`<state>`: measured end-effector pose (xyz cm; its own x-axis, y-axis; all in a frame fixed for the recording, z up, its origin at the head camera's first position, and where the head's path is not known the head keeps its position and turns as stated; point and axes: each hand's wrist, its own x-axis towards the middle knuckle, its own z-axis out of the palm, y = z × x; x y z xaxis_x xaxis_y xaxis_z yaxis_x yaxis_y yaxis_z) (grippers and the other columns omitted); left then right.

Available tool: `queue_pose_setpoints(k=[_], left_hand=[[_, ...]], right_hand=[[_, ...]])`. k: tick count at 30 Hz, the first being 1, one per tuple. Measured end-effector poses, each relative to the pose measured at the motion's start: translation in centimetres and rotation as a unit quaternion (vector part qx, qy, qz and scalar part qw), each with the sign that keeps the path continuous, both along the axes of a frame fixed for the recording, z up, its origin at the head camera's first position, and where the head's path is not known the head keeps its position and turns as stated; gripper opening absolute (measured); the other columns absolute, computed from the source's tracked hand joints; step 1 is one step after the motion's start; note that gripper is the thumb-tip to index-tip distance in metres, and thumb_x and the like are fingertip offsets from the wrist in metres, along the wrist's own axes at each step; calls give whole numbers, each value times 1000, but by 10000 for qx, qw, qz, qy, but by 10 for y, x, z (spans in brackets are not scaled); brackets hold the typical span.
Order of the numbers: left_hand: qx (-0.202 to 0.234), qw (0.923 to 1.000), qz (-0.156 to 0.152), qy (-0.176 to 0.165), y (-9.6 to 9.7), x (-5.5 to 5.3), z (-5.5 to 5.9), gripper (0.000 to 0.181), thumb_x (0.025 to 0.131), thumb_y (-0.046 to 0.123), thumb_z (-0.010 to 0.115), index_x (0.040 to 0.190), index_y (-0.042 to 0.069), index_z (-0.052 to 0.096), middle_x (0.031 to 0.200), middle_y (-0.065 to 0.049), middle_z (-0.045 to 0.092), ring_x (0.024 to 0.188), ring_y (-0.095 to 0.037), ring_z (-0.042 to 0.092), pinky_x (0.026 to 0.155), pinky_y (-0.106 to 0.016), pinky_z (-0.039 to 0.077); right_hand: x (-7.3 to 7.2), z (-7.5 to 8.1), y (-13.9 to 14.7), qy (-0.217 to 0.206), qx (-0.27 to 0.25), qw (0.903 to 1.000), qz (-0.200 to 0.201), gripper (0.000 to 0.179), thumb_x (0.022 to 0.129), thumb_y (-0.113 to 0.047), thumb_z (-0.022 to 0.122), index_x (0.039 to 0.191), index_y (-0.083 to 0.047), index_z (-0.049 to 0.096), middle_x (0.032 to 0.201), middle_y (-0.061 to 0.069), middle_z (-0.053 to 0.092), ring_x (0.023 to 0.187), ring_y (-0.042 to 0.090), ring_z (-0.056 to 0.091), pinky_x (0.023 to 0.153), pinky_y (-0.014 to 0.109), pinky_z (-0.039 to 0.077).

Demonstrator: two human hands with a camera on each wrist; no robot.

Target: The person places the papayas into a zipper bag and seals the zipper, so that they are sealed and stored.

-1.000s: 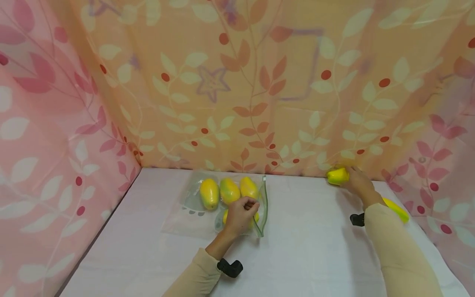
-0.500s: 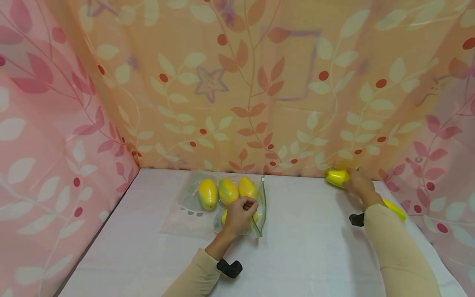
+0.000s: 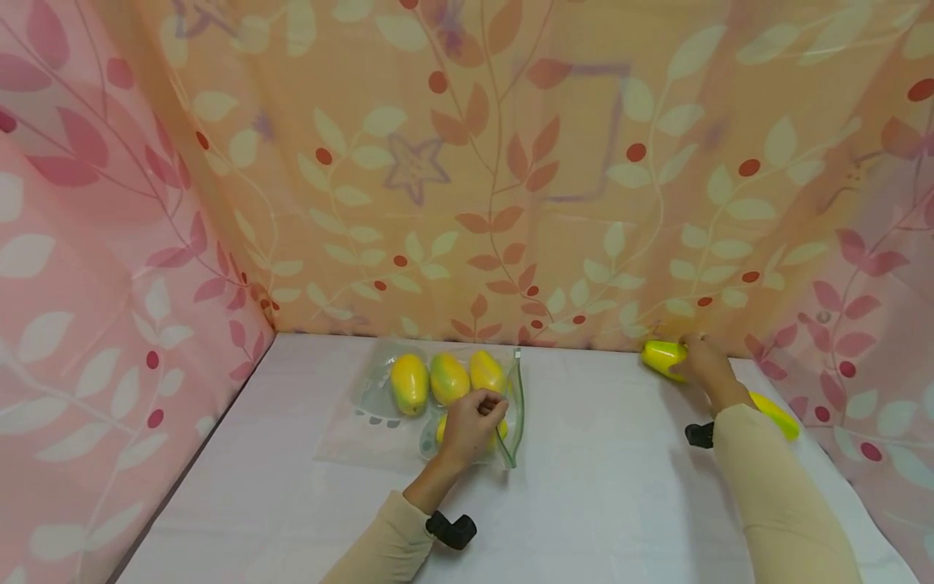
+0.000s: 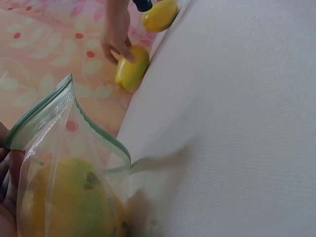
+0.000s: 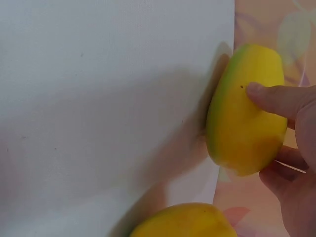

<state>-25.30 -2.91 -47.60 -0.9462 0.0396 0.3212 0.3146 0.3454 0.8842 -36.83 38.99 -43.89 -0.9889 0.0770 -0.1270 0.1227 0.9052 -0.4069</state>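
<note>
Peeking past left grip (image 3: 470,426): bagged fruit (image 3: 441,428)

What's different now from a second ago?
The right hand has turned the fruit it grips a little, its hand-side end swinging toward the person. Nothing was newly grasped or let go. Unchanged: the left hand holding the bag, the bagged fruits, and the loose fruit at far right.

The bag (image 3: 350,444) lies left on the surface (image 3: 584,503), fruits (image 3: 449,376) inside (three at the rear); right of it are a back fruit (image 3: 660,358) and, before that, a front fruit (image 3: 777,417).
</note>
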Motion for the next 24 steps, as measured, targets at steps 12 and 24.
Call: queue_pose_setpoints(k=[12, 24], left_hand=[[32, 9999, -73, -63, -1, -1, -1, 11, 89, 15, 69, 90, 4, 72, 81, -6, 71, 68, -6, 59, 63, -16, 52], [58, 9998, -77, -180, -2, 0, 1, 12, 89, 15, 69, 91, 4, 72, 82, -7, 72, 68, -7, 59, 63, -16, 51]], right_hand=[[1, -1, 2, -309, 90, 9994, 154, 75, 83, -15, 74, 139, 11, 30, 130, 36, 38, 111, 49, 41, 106, 66, 33], [9, 1, 3, -416, -124, 9988, 237, 83, 83, -32, 75, 141, 8, 30, 132, 37, 36, 112, 50, 42, 104, 67, 35]])
